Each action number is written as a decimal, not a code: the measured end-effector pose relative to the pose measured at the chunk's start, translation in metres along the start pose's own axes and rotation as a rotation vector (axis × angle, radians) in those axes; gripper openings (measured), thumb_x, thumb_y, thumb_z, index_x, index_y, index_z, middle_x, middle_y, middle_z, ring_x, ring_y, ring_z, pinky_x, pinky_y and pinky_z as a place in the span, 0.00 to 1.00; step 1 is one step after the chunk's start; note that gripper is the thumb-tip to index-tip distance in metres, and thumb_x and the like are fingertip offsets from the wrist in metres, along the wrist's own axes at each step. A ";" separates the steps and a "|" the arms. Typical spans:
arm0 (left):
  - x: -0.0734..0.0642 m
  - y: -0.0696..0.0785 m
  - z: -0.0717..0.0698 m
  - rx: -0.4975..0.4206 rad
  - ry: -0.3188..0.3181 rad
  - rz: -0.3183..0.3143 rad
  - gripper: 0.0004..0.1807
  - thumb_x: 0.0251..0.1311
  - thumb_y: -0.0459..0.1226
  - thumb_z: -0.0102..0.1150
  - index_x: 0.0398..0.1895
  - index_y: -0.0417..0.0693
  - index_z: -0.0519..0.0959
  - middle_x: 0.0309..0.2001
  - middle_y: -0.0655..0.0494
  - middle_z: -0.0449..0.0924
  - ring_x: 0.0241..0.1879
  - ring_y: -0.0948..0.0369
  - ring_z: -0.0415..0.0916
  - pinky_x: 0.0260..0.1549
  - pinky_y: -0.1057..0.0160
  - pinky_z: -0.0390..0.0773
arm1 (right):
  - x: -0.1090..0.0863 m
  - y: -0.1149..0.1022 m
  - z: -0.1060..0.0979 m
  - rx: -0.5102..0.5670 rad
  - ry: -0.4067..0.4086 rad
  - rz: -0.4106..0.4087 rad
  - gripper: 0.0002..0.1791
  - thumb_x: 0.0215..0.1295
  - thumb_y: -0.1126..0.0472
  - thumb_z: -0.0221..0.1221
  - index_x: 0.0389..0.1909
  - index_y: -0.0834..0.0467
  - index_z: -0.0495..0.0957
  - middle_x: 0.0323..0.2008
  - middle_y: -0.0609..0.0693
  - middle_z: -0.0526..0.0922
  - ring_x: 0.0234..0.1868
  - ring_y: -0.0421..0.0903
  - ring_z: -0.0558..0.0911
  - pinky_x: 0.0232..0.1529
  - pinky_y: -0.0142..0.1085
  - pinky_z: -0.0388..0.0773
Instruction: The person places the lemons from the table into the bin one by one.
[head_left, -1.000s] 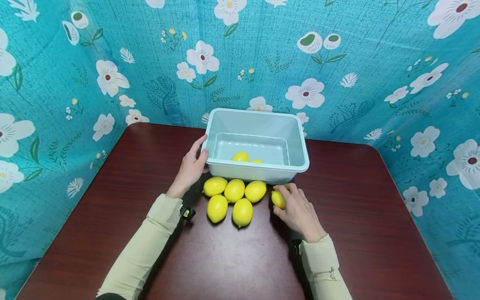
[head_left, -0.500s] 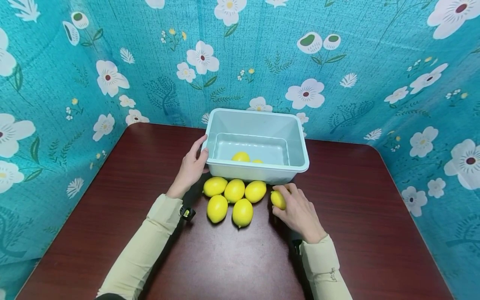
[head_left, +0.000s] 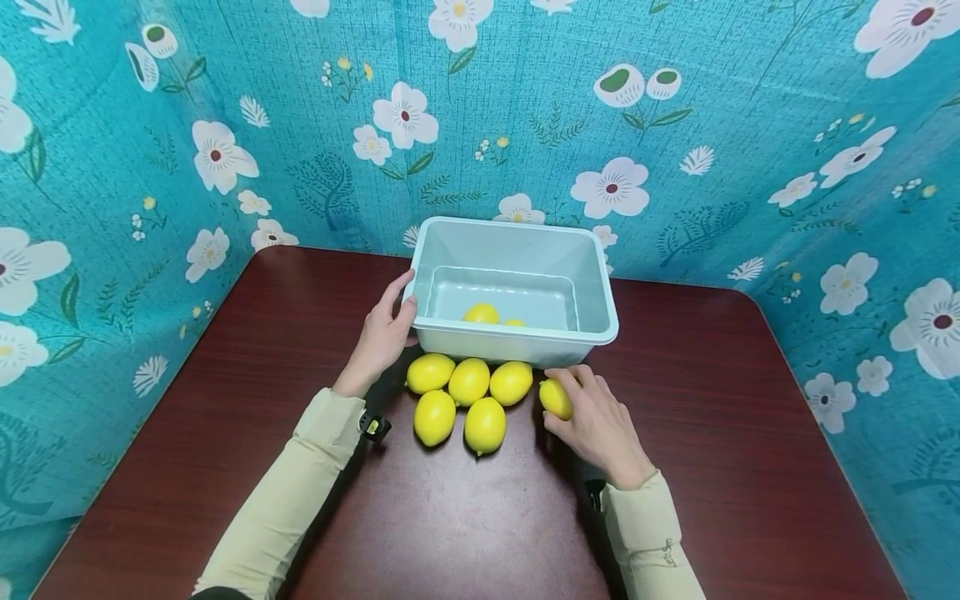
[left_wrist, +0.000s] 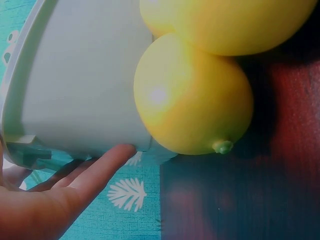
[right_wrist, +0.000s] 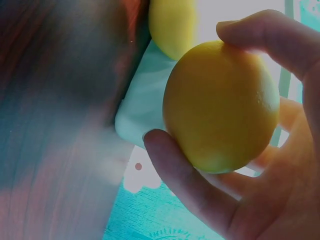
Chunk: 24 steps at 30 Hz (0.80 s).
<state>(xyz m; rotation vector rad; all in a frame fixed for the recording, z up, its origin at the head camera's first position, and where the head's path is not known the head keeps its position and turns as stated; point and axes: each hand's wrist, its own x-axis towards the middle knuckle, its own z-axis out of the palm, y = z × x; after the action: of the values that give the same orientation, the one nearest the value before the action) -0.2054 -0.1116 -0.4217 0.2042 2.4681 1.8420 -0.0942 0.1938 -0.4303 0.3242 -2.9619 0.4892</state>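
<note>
My right hand grips a yellow lemon close to the front right corner of a pale blue plastic bin. In the right wrist view, thumb and fingers curl round that lemon. At the bin's left end rests my left hand, its fairly straight fingers touching the end wall. Several more lemons lie in two rows before the bin, among them a rear lemon and a front lemon. Inside the bin, a lemon and part of another show above the front rim.
Everything stands on a dark red-brown wooden table. A teal flowered cloth hangs behind it and along both sides, close to the back of the bin.
My right hand has shifted very slightly left with the lemon in its grip. The left hand, the bin and the other lemons look unmoved.
</note>
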 end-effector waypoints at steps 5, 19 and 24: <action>0.000 0.000 0.000 0.004 0.003 -0.002 0.28 0.73 0.47 0.40 0.75 0.69 0.52 0.72 0.50 0.59 0.57 0.44 0.74 0.44 0.40 0.80 | 0.000 -0.002 -0.002 0.006 0.008 -0.005 0.29 0.54 0.51 0.65 0.59 0.50 0.73 0.52 0.53 0.74 0.40 0.50 0.72 0.22 0.34 0.66; 0.000 0.000 0.001 -0.004 0.006 -0.011 0.28 0.73 0.46 0.40 0.75 0.69 0.52 0.73 0.50 0.58 0.58 0.44 0.73 0.44 0.41 0.80 | -0.001 -0.006 -0.003 0.025 0.017 -0.018 0.30 0.53 0.50 0.66 0.58 0.49 0.73 0.50 0.52 0.73 0.40 0.50 0.71 0.21 0.33 0.65; 0.000 0.000 0.001 0.003 0.006 -0.008 0.28 0.73 0.47 0.40 0.75 0.70 0.52 0.73 0.50 0.57 0.59 0.44 0.73 0.44 0.42 0.81 | 0.000 -0.007 -0.003 0.031 0.025 -0.032 0.30 0.53 0.49 0.66 0.59 0.50 0.73 0.50 0.52 0.73 0.40 0.50 0.70 0.20 0.33 0.64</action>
<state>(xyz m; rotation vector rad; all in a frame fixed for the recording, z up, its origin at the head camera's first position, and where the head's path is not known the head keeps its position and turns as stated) -0.2058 -0.1110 -0.4221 0.1888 2.4718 1.8391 -0.0922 0.1885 -0.4251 0.3659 -2.9225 0.5314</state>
